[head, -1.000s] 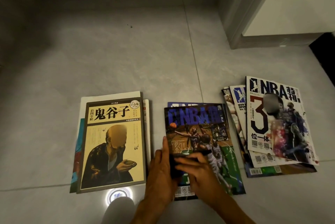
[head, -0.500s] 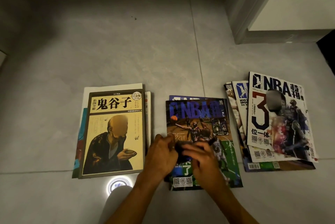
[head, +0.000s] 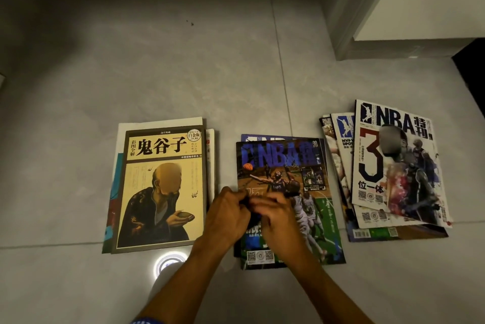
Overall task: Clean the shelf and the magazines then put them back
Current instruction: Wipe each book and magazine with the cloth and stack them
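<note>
Both hands have drawn closer together over the middle NBA magazine: the left hand and right hand now meet, fingers curled round a small dark thing, now mostly hidden. The three magazine piles lie unmoved on the floor.

Yellow book reads 鬼谷子 — right magazine "NBA", "3", 位一体.

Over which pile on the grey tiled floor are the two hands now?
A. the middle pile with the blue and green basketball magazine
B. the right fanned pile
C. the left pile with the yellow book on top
A: the left hand and the right hand meet over the blue and green basketball magazine of the middle pile.
</note>
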Action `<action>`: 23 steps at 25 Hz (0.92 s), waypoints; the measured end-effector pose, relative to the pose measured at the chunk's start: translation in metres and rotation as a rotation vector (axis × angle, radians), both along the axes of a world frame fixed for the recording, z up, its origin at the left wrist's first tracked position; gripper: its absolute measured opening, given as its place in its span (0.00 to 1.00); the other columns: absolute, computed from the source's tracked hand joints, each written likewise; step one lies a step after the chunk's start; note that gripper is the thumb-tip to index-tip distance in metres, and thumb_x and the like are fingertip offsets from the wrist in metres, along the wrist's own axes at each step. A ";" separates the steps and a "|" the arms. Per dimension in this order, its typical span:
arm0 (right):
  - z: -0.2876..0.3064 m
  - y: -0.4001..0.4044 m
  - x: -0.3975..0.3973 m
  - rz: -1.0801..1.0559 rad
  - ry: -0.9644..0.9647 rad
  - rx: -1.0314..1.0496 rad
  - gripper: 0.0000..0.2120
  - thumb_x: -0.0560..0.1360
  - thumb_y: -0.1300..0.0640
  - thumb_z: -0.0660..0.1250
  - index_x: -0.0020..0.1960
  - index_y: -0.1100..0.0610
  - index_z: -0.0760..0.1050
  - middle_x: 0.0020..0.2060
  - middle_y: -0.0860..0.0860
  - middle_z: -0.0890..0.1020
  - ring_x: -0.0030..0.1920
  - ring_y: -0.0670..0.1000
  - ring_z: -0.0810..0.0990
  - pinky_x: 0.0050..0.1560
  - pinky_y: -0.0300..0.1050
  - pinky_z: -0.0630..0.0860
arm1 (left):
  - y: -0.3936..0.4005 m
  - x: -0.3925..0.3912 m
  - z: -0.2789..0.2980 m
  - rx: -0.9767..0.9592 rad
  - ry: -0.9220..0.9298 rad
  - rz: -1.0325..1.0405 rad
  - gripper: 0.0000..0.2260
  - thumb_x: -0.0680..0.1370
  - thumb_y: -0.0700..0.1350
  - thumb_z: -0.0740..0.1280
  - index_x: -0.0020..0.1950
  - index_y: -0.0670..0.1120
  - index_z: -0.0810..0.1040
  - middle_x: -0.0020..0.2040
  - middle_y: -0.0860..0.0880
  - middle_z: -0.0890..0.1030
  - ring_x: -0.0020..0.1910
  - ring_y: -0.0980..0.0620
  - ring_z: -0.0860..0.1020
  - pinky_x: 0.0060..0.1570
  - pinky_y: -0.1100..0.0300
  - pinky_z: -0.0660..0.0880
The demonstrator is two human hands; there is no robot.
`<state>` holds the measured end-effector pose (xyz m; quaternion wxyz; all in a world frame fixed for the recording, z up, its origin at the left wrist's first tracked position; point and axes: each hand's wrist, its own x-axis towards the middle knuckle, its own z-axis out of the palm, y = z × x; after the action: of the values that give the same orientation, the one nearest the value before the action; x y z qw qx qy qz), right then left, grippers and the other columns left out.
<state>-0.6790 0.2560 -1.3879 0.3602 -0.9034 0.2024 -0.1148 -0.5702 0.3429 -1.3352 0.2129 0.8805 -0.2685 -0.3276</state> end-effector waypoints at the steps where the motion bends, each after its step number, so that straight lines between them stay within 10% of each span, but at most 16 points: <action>1: 0.000 0.012 -0.021 0.034 0.020 0.003 0.18 0.68 0.64 0.57 0.46 0.51 0.84 0.51 0.44 0.83 0.56 0.43 0.72 0.55 0.39 0.73 | 0.001 0.001 0.000 0.003 -0.003 -0.008 0.14 0.80 0.45 0.62 0.65 0.49 0.76 0.62 0.46 0.74 0.59 0.48 0.76 0.59 0.59 0.73; 8: 0.000 -0.018 -0.024 0.136 0.091 0.043 0.15 0.72 0.65 0.62 0.47 0.50 0.83 0.53 0.38 0.80 0.56 0.40 0.68 0.58 0.38 0.66 | 0.008 -0.011 -0.004 0.196 -0.201 -0.337 0.36 0.76 0.54 0.68 0.77 0.48 0.51 0.70 0.47 0.60 0.66 0.49 0.66 0.59 0.57 0.73; 16: 0.006 -0.075 0.052 -0.182 0.049 -0.039 0.20 0.69 0.74 0.65 0.54 0.56 0.82 0.60 0.51 0.80 0.63 0.52 0.72 0.66 0.51 0.69 | 0.005 -0.019 0.001 0.238 -0.192 -0.324 0.47 0.70 0.61 0.72 0.77 0.47 0.47 0.70 0.46 0.58 0.68 0.47 0.62 0.62 0.54 0.71; 23: -0.017 -0.014 -0.086 0.046 -0.004 -0.171 0.16 0.68 0.66 0.68 0.49 0.48 0.80 0.56 0.44 0.81 0.62 0.45 0.71 0.66 0.36 0.66 | -0.012 -0.018 -0.008 0.249 -0.271 -0.452 0.49 0.76 0.52 0.69 0.76 0.48 0.31 0.73 0.47 0.26 0.75 0.42 0.31 0.69 0.47 0.31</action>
<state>-0.7655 0.2418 -1.4053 0.2848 -0.9350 0.1703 -0.1249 -0.5886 0.3306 -1.3430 -0.0130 0.8536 -0.4414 -0.2765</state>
